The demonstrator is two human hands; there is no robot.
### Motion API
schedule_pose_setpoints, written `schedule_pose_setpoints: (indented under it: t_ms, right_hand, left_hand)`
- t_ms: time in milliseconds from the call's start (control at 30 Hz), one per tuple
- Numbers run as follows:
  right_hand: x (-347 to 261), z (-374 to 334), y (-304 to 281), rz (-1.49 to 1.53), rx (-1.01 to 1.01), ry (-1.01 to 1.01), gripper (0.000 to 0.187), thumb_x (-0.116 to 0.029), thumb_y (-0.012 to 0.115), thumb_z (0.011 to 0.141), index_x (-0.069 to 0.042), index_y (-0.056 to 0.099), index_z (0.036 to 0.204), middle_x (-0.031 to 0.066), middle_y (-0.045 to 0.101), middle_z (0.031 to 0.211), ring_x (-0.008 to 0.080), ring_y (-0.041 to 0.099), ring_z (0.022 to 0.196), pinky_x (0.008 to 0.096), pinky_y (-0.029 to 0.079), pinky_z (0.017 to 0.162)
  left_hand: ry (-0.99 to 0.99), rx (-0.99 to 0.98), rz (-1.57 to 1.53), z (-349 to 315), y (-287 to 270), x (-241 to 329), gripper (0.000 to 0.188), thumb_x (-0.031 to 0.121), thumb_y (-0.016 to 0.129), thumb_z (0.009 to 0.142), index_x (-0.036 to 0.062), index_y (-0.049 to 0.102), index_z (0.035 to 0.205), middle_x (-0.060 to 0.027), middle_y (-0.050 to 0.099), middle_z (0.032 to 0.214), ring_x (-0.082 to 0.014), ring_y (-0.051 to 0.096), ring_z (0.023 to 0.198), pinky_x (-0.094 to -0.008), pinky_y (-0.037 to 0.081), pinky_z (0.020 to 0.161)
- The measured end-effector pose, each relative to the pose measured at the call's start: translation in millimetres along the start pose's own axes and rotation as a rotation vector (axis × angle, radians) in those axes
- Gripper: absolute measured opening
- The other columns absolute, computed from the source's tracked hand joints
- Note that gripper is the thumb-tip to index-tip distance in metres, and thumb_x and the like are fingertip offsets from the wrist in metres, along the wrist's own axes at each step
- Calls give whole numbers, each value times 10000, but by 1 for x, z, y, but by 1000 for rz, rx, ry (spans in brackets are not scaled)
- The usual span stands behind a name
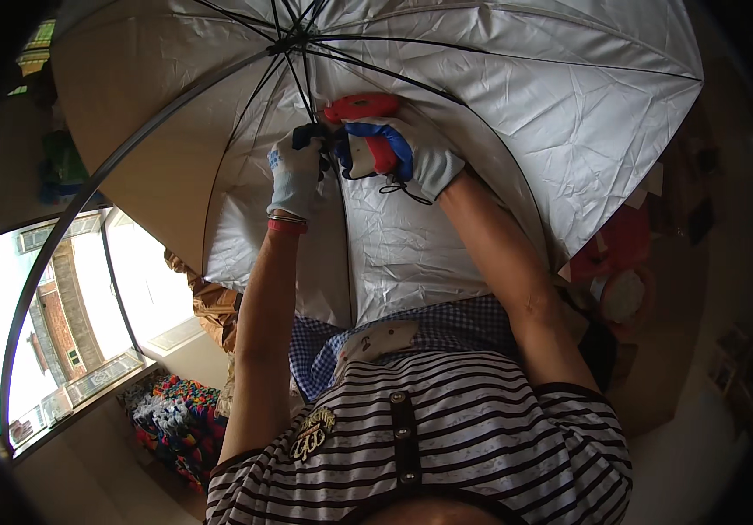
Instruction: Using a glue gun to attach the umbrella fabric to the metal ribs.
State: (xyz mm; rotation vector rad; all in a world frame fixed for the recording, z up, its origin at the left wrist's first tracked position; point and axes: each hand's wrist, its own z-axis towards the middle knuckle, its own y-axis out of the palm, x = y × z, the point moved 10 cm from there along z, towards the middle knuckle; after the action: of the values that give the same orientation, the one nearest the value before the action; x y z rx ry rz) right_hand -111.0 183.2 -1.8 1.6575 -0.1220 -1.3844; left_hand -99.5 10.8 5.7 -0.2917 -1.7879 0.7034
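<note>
A large open umbrella (pixel 411 241) with a silvery inner face spreads in front of me and over my lap. Its dark ribs meet at a black hub (pixel 290 44) near the top. My left hand (pixel 296 166), in a pale glove with dark fingertips, is closed at a dark rib; the exact grip is hard to make out. Close beside it, my right hand (pixel 407 153) in a white and blue glove wraps around a red-handled hand tool (pixel 361 107), possibly pliers. A thin black cord loop hangs below that hand. The tool's jaws are hidden near the left fingers.
A bright window (pixel 70 324) lies to the left, with a multicoloured textile pile (pixel 179 420) below it. Brown crumpled paper (pixel 214 302) sits beside my left arm. Toward the right are a red container (pixel 612 245) and a round bowl of something white (pixel 626 293).
</note>
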Motion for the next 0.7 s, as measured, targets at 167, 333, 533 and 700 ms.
schedule_pose_setpoints:
  t_ms: [167, 333, 533, 700]
  right_hand:
    - [13, 11, 2, -60, 37, 34, 358, -97, 544, 905, 27, 592, 1238, 98, 632, 1238, 167, 579, 1156, 287, 436, 1002]
    - [43, 14, 8, 331, 94, 260, 267, -201, 626, 900, -24, 632, 1100, 62, 690, 969, 147, 662, 840, 289, 539, 743]
    - [70, 23, -8, -6, 376, 462, 287, -296, 637, 898, -37, 650, 1021, 78, 688, 874, 175, 673, 762, 336, 565, 661]
    - [73, 15, 3, 314, 181, 442, 321, -311, 621, 907, -30, 637, 1060, 88, 686, 876, 202, 676, 751, 346, 570, 680]
  left_hand:
    - [43, -43, -25, 1, 3, 4, 187, 103, 602, 841, 16, 721, 957, -53, 661, 682, -108, 599, 550, -250, 448, 485]
    - [162, -15, 48, 4, 2, 5, 196, 118, 600, 837, 56, 724, 975, -97, 693, 743, -168, 652, 627, -294, 490, 569]
    - [357, 122, 389, 1, 1, 16, 216, 191, 635, 813, 114, 703, 1003, -150, 702, 869, -302, 686, 775, -372, 519, 712]
    - [393, 85, 303, -2, -7, 28, 252, 243, 643, 805, 121, 681, 1023, -150, 699, 891, -342, 674, 831, -396, 524, 733]
